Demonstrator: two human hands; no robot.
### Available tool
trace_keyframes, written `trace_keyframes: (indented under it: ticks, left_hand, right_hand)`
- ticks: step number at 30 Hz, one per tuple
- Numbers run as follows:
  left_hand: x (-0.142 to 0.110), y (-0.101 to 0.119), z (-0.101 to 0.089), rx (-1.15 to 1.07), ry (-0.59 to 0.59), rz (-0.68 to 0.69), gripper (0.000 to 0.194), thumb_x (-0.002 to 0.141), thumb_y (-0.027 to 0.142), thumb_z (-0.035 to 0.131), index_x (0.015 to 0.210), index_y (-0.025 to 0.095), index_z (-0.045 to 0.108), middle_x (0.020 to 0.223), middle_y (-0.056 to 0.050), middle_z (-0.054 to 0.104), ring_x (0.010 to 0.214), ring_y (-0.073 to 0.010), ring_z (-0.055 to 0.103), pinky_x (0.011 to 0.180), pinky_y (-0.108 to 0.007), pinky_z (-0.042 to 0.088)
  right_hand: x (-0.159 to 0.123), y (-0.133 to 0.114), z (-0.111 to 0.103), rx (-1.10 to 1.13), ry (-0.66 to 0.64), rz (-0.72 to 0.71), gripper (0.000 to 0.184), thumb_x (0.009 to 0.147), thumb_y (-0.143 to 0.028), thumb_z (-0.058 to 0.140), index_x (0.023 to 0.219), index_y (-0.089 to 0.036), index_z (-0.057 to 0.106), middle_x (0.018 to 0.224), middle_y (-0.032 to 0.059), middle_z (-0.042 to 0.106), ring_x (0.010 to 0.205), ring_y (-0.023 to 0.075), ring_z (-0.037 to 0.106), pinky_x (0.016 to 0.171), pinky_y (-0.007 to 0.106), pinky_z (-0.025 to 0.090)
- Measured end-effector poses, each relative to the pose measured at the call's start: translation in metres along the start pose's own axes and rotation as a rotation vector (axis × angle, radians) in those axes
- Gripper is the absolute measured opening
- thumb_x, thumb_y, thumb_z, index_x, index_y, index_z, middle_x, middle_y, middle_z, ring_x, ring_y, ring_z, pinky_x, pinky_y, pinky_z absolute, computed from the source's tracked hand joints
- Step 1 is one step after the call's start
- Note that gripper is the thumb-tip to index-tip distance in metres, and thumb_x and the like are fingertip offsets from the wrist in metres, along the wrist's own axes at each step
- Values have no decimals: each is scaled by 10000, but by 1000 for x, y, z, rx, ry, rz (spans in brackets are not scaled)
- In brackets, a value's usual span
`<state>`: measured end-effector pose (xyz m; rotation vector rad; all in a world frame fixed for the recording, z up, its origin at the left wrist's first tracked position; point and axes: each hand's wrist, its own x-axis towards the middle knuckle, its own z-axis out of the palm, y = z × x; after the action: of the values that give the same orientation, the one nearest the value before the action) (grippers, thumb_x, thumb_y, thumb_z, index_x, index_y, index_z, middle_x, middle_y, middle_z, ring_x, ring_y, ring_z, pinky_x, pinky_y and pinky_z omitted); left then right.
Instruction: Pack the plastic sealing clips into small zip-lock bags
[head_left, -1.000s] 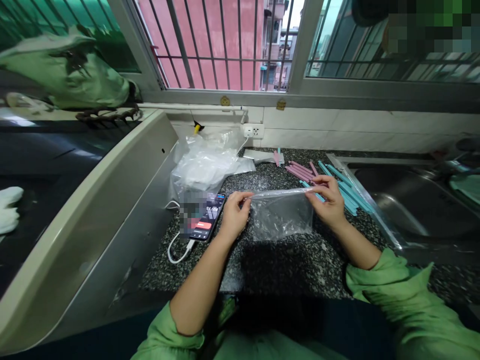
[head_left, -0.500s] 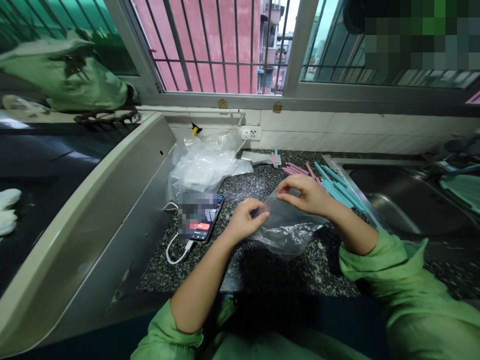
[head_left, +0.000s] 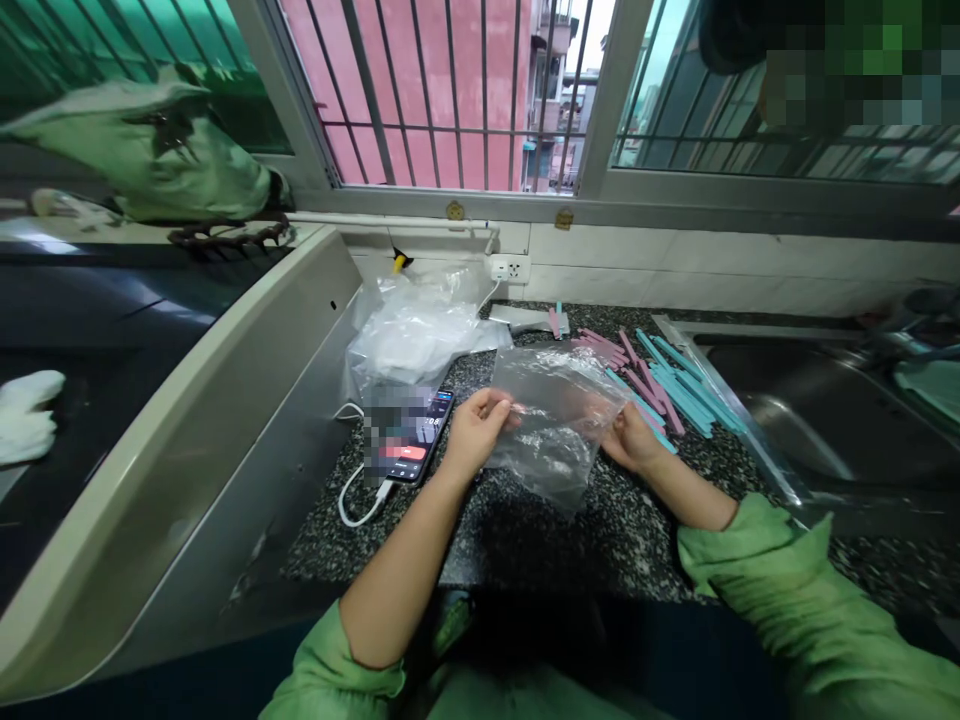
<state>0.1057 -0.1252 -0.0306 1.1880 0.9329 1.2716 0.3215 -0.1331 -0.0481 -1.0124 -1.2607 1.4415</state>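
A clear plastic bag point(head_left: 551, 415) is held up above the speckled dark countertop point(head_left: 525, 530). My left hand point(head_left: 476, 432) pinches its left edge with fingers closed. My right hand point(head_left: 628, 437) grips the bag's right side and is partly seen through the plastic. Just behind the bag, pink sticks point(head_left: 600, 348) and teal sticks point(head_left: 686, 385) lie scattered on the counter.
A phone point(head_left: 409, 432) on a white cable lies left of my left hand. Crumpled clear plastic bags point(head_left: 416, 330) are piled behind it, near a wall socket point(head_left: 500, 267). A steel sink point(head_left: 832, 420) is at the right. A slanted metal panel point(head_left: 225, 420) rises at the left.
A second ago the bag was stretched flat between both hands; then it was crumpled low as the hands came together. Now it is raised and turned, with my right hand behind it.
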Motion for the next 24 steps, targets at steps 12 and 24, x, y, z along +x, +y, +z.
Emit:
trace_keyframes:
  ticks: [12,24]
  left_hand:
    - [-3,-5,5,183,-25,26,155,703,319,549,701,166,523,592,21,566,521,-104,544,523,-228,449]
    - [1,4,-1,226,-78,-22,153,666,197,541,793,156,616,639,14,618,569,-107,541,554,-220,419]
  right_hand:
    - [-17,-7,24,-314,193,-38,553,580,-475,706,1025,-184,555,886,64,665,816,207,615,792,378,462]
    - [-15,-4,3,-355,335,-129,269,590,-414,672,702,-185,585,661,17,627,598,154,563,607,305,464]
